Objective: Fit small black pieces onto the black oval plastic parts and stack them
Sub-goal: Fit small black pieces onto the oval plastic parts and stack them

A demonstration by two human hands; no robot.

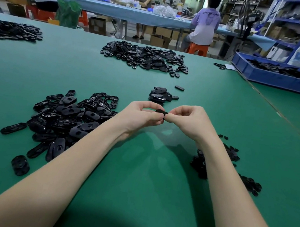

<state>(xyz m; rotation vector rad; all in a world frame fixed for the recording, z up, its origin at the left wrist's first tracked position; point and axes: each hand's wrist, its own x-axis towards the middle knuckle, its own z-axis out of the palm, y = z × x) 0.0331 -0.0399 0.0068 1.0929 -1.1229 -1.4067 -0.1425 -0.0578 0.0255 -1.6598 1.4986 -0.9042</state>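
While the left hand (143, 114) and right hand (185, 120) both pinch one oval part (161, 112) (fitting step, I judge), stacking it on the small stack (160, 95) comes next.

We have both forearms stretched forward and angled inward, so our hands meet at the middle above the table. Our left hand (143, 115) and right hand (187, 119) sit fingertip to fingertip, fingers curled, together pinching a black oval part (162, 112) between them, wrists slightly raised.
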